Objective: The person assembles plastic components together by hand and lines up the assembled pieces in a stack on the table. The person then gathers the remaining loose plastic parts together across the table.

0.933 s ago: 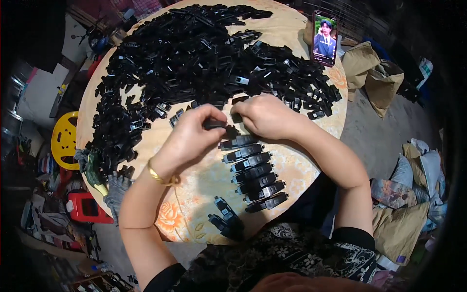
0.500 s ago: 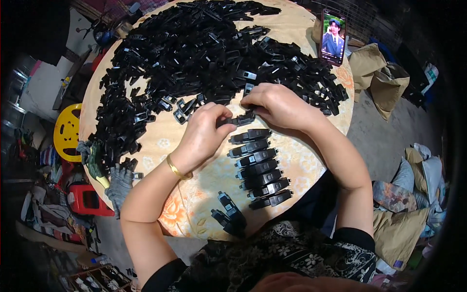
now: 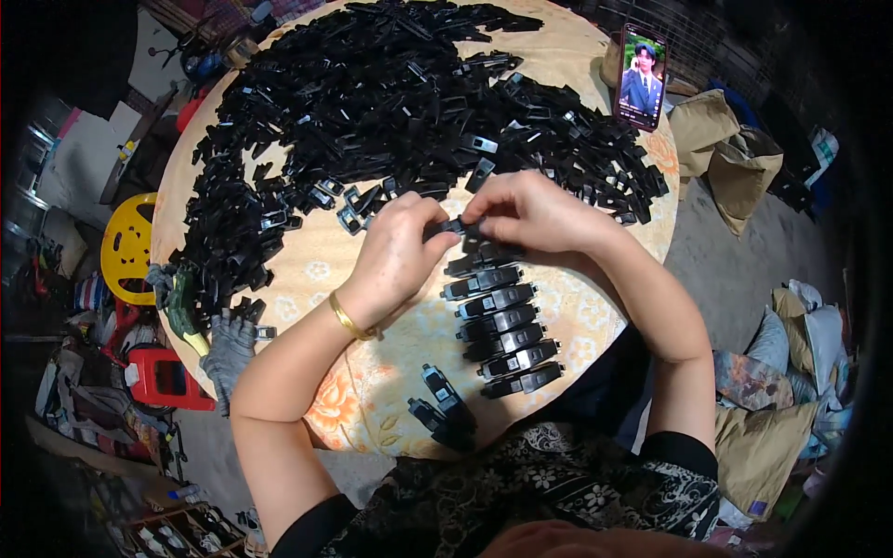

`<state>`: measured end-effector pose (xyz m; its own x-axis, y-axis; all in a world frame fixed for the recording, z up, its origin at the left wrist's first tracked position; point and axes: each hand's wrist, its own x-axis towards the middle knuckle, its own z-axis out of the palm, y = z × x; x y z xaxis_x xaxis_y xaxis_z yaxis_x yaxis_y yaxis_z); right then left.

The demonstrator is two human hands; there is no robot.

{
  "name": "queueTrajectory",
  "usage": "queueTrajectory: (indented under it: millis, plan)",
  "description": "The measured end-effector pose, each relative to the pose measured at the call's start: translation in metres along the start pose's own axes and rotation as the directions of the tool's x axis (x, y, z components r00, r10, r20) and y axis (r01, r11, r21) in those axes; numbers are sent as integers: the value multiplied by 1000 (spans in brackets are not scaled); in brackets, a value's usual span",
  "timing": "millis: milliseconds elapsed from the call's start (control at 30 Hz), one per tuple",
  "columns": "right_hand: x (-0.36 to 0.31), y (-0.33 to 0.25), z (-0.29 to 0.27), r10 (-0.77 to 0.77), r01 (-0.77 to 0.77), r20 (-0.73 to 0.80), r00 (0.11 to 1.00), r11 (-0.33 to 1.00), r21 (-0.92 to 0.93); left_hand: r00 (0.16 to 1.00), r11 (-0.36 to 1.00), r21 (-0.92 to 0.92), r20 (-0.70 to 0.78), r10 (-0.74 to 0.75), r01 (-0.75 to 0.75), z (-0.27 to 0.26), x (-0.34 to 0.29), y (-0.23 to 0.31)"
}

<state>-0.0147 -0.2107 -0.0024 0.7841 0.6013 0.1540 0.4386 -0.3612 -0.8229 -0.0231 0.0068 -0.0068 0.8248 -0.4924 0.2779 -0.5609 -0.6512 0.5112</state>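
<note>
Between my two hands is a small black plastic part (image 3: 454, 227), mostly covered by the fingers. My left hand (image 3: 389, 249) is closed on its left end, the thumb pressing from below. The fingers of my right hand (image 3: 539, 214) pinch its right end. Just below lies a row of similar black parts (image 3: 502, 320), set side by side toward me, their light grey ends pointing left. A few more black parts (image 3: 446, 395) lie apart at the table's near edge. Beyond my hands spreads a large heap of loose black parts (image 3: 372, 112).
The round table has a pale flowered cloth (image 3: 326, 363). A grey glove (image 3: 230, 358) lies at its left edge beside a green-and-yellow object (image 3: 182, 307). A lit phone (image 3: 641, 79) stands at the far right. Yellow (image 3: 128, 249) and red stools (image 3: 167, 378) are left; sacks (image 3: 744, 167) stand right.
My hands have come closer together over the black part, and my right fingers now cover more of it. The view has shifted slightly; the row keeps its arrangement.
</note>
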Motion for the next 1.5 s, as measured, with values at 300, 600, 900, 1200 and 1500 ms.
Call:
queueTrajectory:
  millis: [300, 600, 900, 1200, 1500]
  plan:
    - [-3, -5, 5, -342, 313, 23, 939, 827, -467, 999, 999, -42, 30, -32, 33, -1, 4, 0]
    - [-7, -6, -20, -101, 59, -70, 992, 893, -445, 997, 999, -26, 70, -34, 36, -9, 4, 2]
    - [-11, -1, -17, -160, 113, -38, 986, 825, -554, 991, 990, -88, 92, -102, 110, -11, 4, 4]
    - [-8, -6, -20, -186, 109, -100, 977, 851, -513, 993, 997, -15, 94, -70, 72, -12, 5, 1]
    - [-2, 0, -4, -236, 166, -77, 969, 846, -506, 995, 997, -51, 86, -58, 63, -8, 5, 0]
